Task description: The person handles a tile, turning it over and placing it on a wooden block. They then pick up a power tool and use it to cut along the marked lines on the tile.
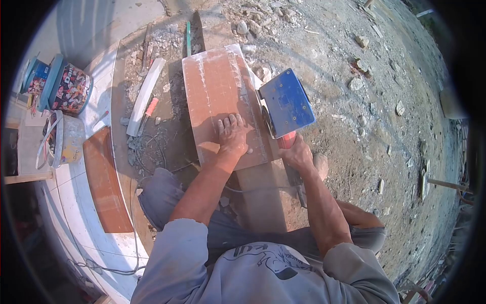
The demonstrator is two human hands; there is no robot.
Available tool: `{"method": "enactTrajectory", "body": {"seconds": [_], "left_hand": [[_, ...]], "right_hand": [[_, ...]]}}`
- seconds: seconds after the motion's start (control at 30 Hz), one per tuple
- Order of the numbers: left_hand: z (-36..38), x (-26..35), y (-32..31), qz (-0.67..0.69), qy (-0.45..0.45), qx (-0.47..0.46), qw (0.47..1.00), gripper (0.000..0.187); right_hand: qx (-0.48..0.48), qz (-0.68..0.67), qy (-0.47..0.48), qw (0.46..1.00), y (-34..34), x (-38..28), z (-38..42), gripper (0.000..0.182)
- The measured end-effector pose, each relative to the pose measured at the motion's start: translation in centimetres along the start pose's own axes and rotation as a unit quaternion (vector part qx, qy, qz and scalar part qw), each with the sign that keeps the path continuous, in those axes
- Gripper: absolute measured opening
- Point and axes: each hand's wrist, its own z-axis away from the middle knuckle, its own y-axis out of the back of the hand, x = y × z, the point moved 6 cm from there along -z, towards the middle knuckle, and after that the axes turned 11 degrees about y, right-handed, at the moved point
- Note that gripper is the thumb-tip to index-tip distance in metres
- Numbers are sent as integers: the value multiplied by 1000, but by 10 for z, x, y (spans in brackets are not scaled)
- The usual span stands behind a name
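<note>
A reddish-brown board or tile (215,83) with whitish streaks lies across a support in front of me. My left hand (233,136) rests on its lower middle, fingers spread and pressing on the surface. My right hand (297,152) is wrapped round the red handle of a power tool. That tool has a large blue guard (287,104) and a round disc, partly hidden behind the guard, at the right edge of the board. Whether the disc touches the board I cannot tell.
Buckets (72,90) stand at the left beside a white ledge (104,253) with another reddish-brown piece (105,177). A pale curved strip (145,96) and a red-handled tool (151,107) lie left of the board. Cables cross the ground. Rubble covers the right side.
</note>
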Motion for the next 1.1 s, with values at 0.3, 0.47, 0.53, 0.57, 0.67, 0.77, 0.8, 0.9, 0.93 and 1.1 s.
{"method": "enactTrajectory", "body": {"seconds": [0.3,0.47,0.53,0.57,0.67,0.77,0.8,0.9,0.93,1.1], "left_hand": [[-10,8,-7,-67,18,-27,997,97],[-17,6,-17,-44,2,-22,999,90],[-19,8,-14,-40,7,-35,999,91],[-20,9,-14,-51,9,-56,997,94],[-17,8,-3,-60,8,-89,994,99],[-17,8,-3,-54,2,-98,994,101],[-16,8,-4,-52,1,-99,994,101],[-14,9,-2,-49,-14,-87,995,100],[-14,9,-2,-50,-15,-83,995,100],[-15,9,-3,-50,-17,-92,994,99]], "right_hand": [[-24,22,-16,999,11,-26,-41,72],[-5,8,-8,1000,15,-39,-64,72],[-9,0,-7,1000,16,-40,-77,71],[-13,-8,-6,1000,15,-42,-83,70],[-6,-21,10,1000,24,-59,-92,67],[16,-35,24,999,25,-66,-110,67],[18,-35,26,999,27,-70,-115,67],[21,-24,26,999,33,-81,-134,64],[17,-32,29,999,30,-81,-143,64],[6,-69,42,997,28,-92,-181,63]]}}
